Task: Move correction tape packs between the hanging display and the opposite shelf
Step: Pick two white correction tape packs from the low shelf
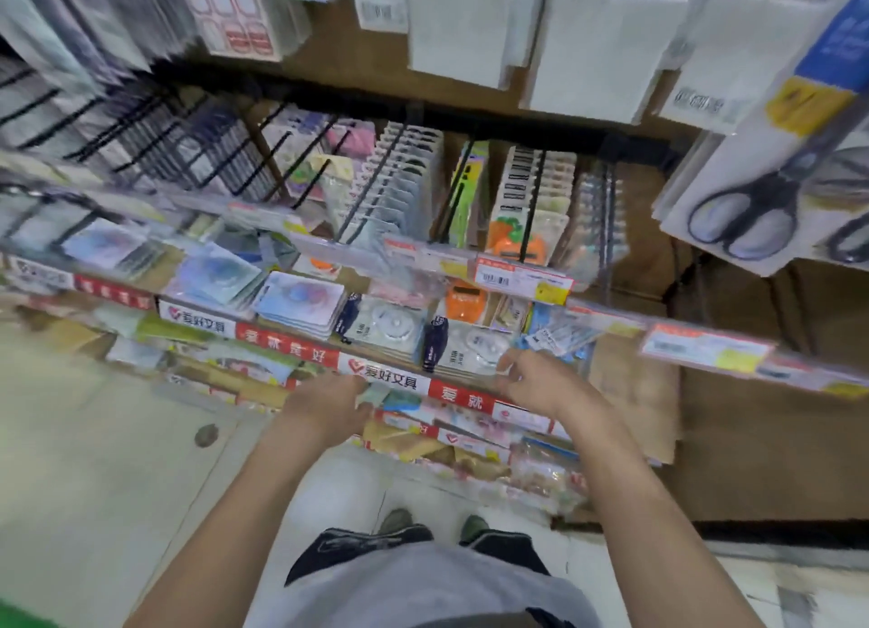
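Two stacks of correction tape packs lie flat on the shelf, one in the middle point(385, 323) and one to its right point(472, 345); each pack is clear plastic with a dark label at its left end. My right hand point(536, 379) is at the near right corner of the right stack, and its curled fingers grip the edge of the top pack. My left hand point(327, 404) is lower, at the shelf's red-and-white front rail point(385, 377). Its fingertips are hidden under the rail and blurred. More packs hang on black hooks point(404, 181) above the shelf.
A clear price-tag rail point(522, 277) crosses above the shelf stacks. Blue carded packs point(301, 303) lie to the left, orange items point(515, 237) hang at centre, and scissors packs point(762, 213) hang at the right. Lower shelves of goods point(493, 439) jut out below, and my feet point(432, 524) stand on pale floor tiles.
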Demonstrator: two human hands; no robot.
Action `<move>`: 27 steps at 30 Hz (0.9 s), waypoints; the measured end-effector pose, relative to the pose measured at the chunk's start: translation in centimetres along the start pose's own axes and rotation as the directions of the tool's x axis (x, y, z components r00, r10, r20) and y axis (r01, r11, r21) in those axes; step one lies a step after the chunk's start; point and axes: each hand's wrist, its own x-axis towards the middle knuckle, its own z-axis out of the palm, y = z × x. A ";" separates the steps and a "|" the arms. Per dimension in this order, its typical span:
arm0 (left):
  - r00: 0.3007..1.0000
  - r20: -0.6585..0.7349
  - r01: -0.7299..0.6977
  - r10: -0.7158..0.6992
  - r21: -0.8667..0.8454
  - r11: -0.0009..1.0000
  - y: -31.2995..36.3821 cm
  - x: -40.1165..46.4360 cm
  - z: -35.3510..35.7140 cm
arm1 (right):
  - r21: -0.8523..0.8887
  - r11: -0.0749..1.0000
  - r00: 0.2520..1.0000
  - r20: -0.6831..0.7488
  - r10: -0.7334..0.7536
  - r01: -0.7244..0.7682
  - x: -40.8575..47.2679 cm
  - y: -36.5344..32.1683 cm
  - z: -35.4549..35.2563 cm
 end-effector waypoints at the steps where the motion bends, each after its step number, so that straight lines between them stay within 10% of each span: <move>1: 1.000 0.004 0.028 -0.028 -0.010 1.000 0.0 -0.2 0.4 | -0.009 1.000 1.000 0.000 -0.018 0.018 0.2 0.3 -0.1; 15: 0.965 -0.028 0.262 -0.262 -0.031 0.965 1.7 -1.8 2.5 | -0.036 0.989 0.989 0.049 -0.143 0.144 2.5 3.0 -1.4; 27: 0.991 -0.039 0.120 -0.124 -0.088 0.989 4.3 0.1 4.6 | 0.094 0.987 0.990 0.035 -0.133 0.130 7.0 1.3 -1.1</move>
